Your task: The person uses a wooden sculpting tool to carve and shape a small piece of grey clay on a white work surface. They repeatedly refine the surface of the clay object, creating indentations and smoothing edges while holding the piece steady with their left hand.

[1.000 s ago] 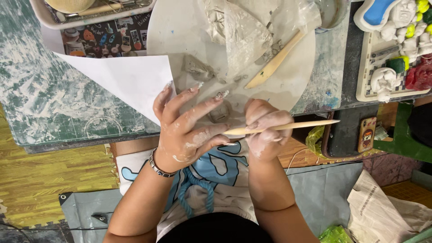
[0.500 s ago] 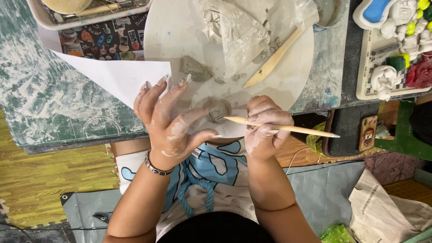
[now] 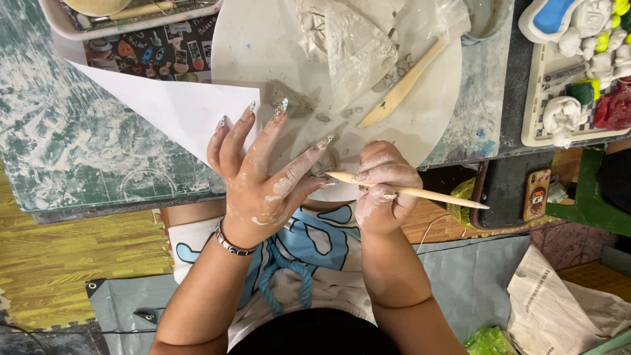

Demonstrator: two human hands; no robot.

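My left hand (image 3: 259, 177) is smeared with clay, its fingers spread, and its thumb and forefinger pinch a small grey clay piece (image 3: 323, 162) at the near rim of a round white board (image 3: 263, 46). My right hand (image 3: 381, 187) grips a thin wooden stick (image 3: 420, 192) whose point touches that clay piece. A flat wooden modelling tool (image 3: 401, 85) lies on the board beside a clay slab (image 3: 348, 39) under clear plastic. Another small clay lump (image 3: 282, 97) sits near my left fingertips.
A white paper sheet (image 3: 164, 108) lies on the green cutting mat (image 3: 79, 151) at left. A tray (image 3: 118, 16) stands at the back left, and a tray of painted clay figures (image 3: 578, 79) at right. A phone (image 3: 537, 194) rests by the table's edge.
My left hand has moved up and spread its fingers over the board. The stick has tilted so its point meets the small clay piece.
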